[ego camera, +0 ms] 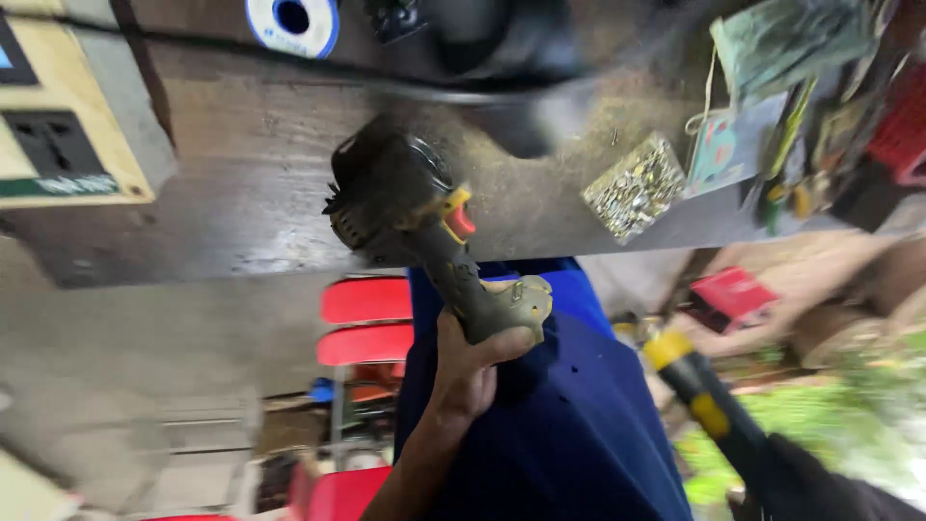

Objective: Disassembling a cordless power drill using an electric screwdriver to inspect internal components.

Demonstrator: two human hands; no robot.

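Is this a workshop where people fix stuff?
Probably, yes: a workshop or repair stall. A hand grips a worn power tool over a scuffed, dusty wooden workbench. A socket box and a container of small metal bits rest on the bench.

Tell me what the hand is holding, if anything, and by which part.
One hand holds a worn cordless power tool by the lower end of its handle. Which hand it is cannot be told.
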